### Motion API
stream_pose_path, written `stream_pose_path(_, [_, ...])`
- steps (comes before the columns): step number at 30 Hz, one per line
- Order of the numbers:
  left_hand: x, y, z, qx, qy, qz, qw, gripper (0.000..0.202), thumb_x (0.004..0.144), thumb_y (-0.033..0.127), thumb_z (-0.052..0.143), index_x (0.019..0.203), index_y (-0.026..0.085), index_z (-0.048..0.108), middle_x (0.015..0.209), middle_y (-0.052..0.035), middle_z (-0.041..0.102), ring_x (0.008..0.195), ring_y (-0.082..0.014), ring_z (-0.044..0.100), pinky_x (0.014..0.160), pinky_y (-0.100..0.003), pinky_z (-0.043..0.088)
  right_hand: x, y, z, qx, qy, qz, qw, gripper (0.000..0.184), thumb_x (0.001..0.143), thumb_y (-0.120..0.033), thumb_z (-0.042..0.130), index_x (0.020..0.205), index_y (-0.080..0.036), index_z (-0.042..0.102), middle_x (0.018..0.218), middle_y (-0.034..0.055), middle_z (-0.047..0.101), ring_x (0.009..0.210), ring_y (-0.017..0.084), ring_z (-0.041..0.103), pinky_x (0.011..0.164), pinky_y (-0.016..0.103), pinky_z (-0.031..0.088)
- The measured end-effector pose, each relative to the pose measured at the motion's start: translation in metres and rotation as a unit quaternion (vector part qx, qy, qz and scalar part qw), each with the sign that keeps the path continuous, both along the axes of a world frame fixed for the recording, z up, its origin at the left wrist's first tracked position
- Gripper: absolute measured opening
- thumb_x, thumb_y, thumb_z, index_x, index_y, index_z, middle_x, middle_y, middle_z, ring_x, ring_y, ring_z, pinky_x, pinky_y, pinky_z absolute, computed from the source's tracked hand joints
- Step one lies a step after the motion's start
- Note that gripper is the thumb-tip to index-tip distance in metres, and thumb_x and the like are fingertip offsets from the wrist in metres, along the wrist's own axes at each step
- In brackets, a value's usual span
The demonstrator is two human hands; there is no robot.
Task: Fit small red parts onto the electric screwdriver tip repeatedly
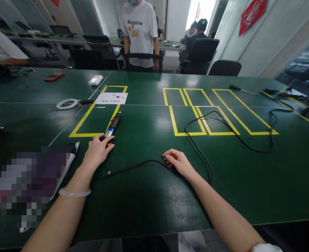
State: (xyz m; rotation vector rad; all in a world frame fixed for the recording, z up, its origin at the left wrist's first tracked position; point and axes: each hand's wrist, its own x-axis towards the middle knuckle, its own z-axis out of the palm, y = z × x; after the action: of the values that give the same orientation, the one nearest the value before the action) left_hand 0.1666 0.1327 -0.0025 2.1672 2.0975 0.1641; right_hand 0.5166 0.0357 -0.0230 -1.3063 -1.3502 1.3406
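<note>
My left hand [98, 150] is closed around the rear end of an electric screwdriver [113, 122], a slim black tool with a blue band. It lies slanted on the green table, its bit pointing away from me beside a yellow-taped rectangle. The palm hides part of its tail. My right hand [179, 162] rests low over the table, fingers loosely curled and slightly apart, with nothing visible in them. A black cable [144, 162] passes under that hand. Its end, with a small round metal connector [109, 173], lies to the right of my left wrist.
A paper label [111, 98] lies across the left taped rectangle. Around it are a white cable coil [67, 104], a white box [96, 80] and an orange-edged device [54, 77]. A screwdriver [242, 90] and tangled black cables [288, 96] lie right. A person [140, 31] stands across the table.
</note>
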Motion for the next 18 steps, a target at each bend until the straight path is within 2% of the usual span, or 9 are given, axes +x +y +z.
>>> stream_pose_path(4, [-0.028,0.024,0.000,0.023,0.007,0.034,0.999,0.051,0.091,0.049,0.044,0.136,0.028,0.055,0.139,-0.0163,0.040,0.117,-0.0348,0.049,0.096,-0.046,0.041,-0.001,0.000,-0.001,0.002,0.001,0.003,1.000,0.021,0.085,-0.034,0.057,0.092,-0.016,0.066,0.076,0.0014,0.061,0.064,0.011,0.056,0.053,0.021,0.048])
stream_pose_path(8, [-0.040,0.035,0.009,0.027,0.015,0.059,0.998,0.051,0.093,0.047,0.044,0.137,0.024,0.054,0.136,-0.0141,0.044,0.113,-0.0311,0.049,0.094,-0.046,0.041,0.000,0.000,-0.004,0.009,-0.009,0.003,1.000,0.022,0.085,-0.034,0.056,0.092,-0.016,0.066,0.077,0.0018,0.062,0.063,0.011,0.055,0.052,0.021,0.047])
stream_pose_path(14, [-0.037,0.030,0.020,0.055,0.027,0.074,0.995,0.050,0.095,0.045,0.043,0.136,0.017,0.051,0.128,-0.0137,0.052,0.107,-0.0267,0.052,0.090,-0.040,0.042,0.000,0.001,-0.007,0.013,-0.016,0.004,1.000,0.023,0.086,-0.034,0.056,0.093,-0.015,0.067,0.077,0.0021,0.063,0.063,0.011,0.055,0.052,0.021,0.047])
stream_pose_path(18, [-0.030,0.025,0.021,0.074,0.065,0.089,0.991,0.048,0.091,0.043,0.049,0.123,0.007,0.051,0.115,-0.0167,0.058,0.098,-0.0275,0.056,0.083,-0.037,0.043,0.000,0.001,-0.005,0.011,-0.019,0.006,1.000,0.022,0.086,-0.034,0.056,0.093,-0.016,0.067,0.077,0.0020,0.063,0.063,0.011,0.055,0.052,0.021,0.047])
